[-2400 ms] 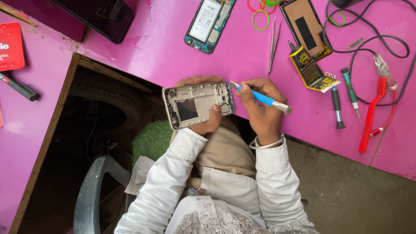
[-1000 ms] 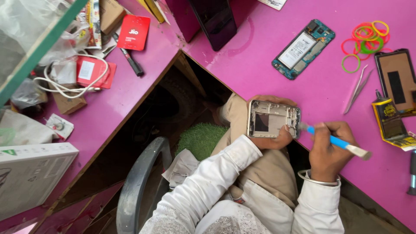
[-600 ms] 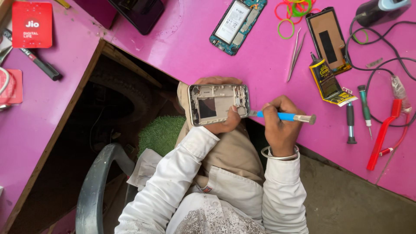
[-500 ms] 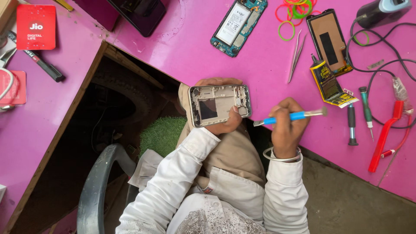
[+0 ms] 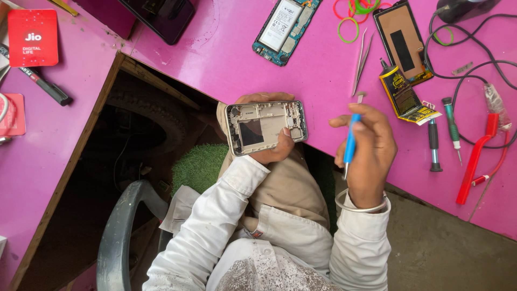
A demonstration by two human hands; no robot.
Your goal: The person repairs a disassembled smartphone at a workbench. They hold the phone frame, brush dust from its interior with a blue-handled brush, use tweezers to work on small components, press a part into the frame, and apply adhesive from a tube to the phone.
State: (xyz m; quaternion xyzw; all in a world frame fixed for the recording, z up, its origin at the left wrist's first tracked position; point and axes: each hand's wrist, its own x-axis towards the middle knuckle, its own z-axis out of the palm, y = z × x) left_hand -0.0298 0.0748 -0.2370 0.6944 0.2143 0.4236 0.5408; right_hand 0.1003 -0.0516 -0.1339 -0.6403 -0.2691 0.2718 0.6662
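Holding an opened phone frame [image 5: 266,127] above the lap, just at the edge of the pink table [image 5: 226,54], the left hand [image 5: 272,145] is seen with its fingers wrapped around the frame. A blue screwdriver [image 5: 350,141] is gripped in the closed fingers of the right hand [image 5: 369,151], a little apart from the frame. Tweezers [image 5: 361,60] and a glue tube [image 5: 403,94] are laid on the table near this hand.
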